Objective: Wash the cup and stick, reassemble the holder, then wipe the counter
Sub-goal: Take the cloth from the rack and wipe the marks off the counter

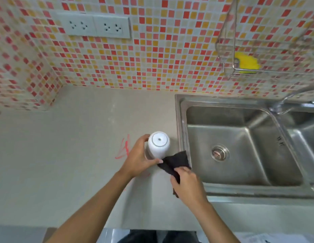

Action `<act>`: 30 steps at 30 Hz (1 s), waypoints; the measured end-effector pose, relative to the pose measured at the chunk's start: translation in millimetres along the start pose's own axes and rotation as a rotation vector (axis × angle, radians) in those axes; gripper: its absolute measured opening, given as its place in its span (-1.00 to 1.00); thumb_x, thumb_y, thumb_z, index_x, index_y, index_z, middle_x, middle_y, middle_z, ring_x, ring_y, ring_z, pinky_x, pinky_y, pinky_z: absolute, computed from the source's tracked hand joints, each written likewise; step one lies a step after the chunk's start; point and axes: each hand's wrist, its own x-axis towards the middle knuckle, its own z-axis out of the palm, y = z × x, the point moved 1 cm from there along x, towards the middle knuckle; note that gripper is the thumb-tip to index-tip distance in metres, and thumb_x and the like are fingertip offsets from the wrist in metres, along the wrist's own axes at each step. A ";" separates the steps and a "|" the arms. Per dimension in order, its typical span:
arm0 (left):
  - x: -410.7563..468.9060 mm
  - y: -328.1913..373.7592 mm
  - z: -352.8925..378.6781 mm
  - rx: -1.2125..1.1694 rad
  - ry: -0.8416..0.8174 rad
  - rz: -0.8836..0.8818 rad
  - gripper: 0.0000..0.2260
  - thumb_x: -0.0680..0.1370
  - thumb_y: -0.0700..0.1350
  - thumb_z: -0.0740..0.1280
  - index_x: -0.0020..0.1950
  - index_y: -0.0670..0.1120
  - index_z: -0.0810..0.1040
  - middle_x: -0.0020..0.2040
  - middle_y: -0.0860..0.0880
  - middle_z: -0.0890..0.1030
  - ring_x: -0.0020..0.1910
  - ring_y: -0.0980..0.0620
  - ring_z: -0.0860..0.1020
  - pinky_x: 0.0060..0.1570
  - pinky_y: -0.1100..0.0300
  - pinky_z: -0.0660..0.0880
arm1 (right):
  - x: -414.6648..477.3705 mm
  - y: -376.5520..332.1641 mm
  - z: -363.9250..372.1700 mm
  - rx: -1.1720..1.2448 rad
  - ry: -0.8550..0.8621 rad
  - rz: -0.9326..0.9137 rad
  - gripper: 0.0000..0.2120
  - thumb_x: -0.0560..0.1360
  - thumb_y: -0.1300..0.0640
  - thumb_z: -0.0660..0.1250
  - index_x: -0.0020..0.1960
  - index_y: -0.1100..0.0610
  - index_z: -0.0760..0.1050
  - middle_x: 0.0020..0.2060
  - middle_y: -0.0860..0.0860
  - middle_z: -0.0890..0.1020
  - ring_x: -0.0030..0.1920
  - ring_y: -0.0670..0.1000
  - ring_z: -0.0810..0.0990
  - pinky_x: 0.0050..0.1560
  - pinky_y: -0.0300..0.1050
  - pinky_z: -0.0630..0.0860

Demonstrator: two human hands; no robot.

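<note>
A white rounded holder [158,144] with a ringed flat top and a small centre hole stands on the beige counter [73,146], just left of the sink. My left hand [139,157] wraps around its left side and grips it. My right hand [187,184] clutches a black cloth [175,161], whose free corner lies against the holder's lower right side. Red marker scribbles [123,149] stain the counter to the left of my left hand. No separate cup or stick shows.
A steel double sink [240,190] with a drain [220,152] fills the right side; its faucet [293,100] arches at the far right. A wire rack [228,50] on the mosaic wall holds a yellow sponge [247,63]. Wall sockets [94,26] sit upper left.
</note>
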 end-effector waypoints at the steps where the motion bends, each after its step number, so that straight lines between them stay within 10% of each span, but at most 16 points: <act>1: 2.5 -3.6 2.2 -0.025 -0.013 0.007 -0.21 0.25 0.07 0.63 0.37 0.09 0.30 0.31 0.14 0.43 0.26 0.24 0.41 0.30 0.19 0.38 | -7.1 -3.0 12.9 -0.081 -0.013 -0.048 -0.64 0.51 -0.13 0.20 0.15 0.02 0.60 0.08 -0.02 0.63 0.05 0.09 0.57 0.05 -0.01 0.51; 6: 21.6 -7.0 14.9 -0.115 -0.040 0.034 -0.23 0.28 -0.03 0.62 0.36 0.08 0.29 0.27 0.14 0.47 0.17 0.36 0.44 0.13 0.46 0.35 | -1.2 8.6 41.5 -0.165 0.109 -0.201 -0.58 0.56 -0.05 0.08 0.28 0.06 0.53 0.32 0.06 0.50 0.35 0.14 0.42 0.39 0.11 0.25; 13: 31.6 -10.8 4.6 -0.260 0.113 0.038 -0.24 0.32 -0.10 0.60 0.41 0.03 0.26 0.31 0.10 0.47 0.26 0.18 0.47 0.28 0.11 0.44 | 8.3 1.8 65.5 -0.365 -0.014 -0.295 -0.48 0.63 -0.03 -0.05 0.56 0.01 0.00 0.53 0.05 0.14 0.52 0.15 0.09 0.45 0.26 0.07; 17: 27.7 -14.6 -48.1 -0.361 0.334 0.006 -0.22 0.32 -0.13 0.60 0.41 0.04 0.25 0.29 0.11 0.49 0.25 0.20 0.49 0.27 0.11 0.48 | -43.4 -55.4 98.9 -0.295 -0.144 -0.449 -0.44 0.59 -0.20 0.00 0.55 -0.10 0.02 0.54 0.01 0.05 0.53 0.18 0.07 0.43 0.33 0.03; 30: -3.0 -85.0 -162.9 -0.227 0.654 -0.040 -0.16 0.38 -0.01 0.56 0.50 -0.13 0.14 0.42 -0.01 0.40 0.36 0.16 0.42 0.29 0.27 0.42 | 176.2 -135.3 112.6 -0.265 0.029 -0.209 -0.46 0.63 -0.15 -0.15 0.56 -0.05 -0.10 0.56 0.00 -0.02 0.54 0.13 -0.05 0.47 0.27 -0.11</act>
